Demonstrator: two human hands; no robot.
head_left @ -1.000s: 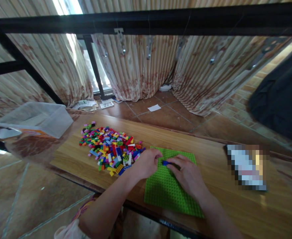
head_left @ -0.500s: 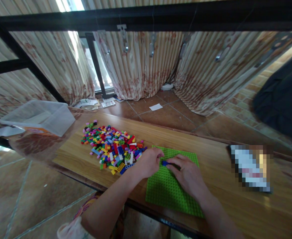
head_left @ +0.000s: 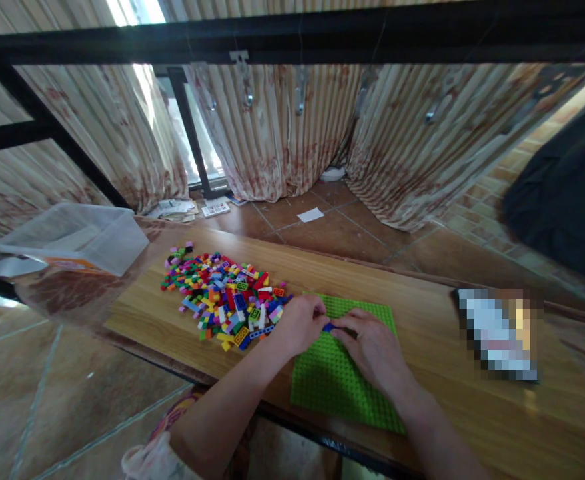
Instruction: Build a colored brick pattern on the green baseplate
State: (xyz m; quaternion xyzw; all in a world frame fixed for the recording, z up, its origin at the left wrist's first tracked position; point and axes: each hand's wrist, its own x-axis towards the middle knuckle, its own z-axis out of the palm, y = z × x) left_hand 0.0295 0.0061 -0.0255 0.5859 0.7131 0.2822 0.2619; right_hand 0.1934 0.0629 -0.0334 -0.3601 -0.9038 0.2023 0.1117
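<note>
A green studded baseplate (head_left: 340, 390) lies flat on the wooden table (head_left: 422, 307). Over its far left part, my left hand (head_left: 297, 323) and my right hand (head_left: 372, 347) meet with curled fingers. Between their fingertips sits a small blue brick (head_left: 328, 327), pinched from both sides just above the plate. Left of my hands spreads a heap of several small bricks in many colours (head_left: 222, 297).
A clear plastic tub (head_left: 72, 237) stands at the table's far left corner. A blurred-out flat object (head_left: 497, 333) lies at the right. Black metal bars (head_left: 292, 40) cross overhead, curtains hang behind, and papers (head_left: 310, 215) lie on the tiled floor.
My two hands have drawn closer together around the blue brick, which is now mostly covered by the fingertips. The view shifted slightly.
</note>
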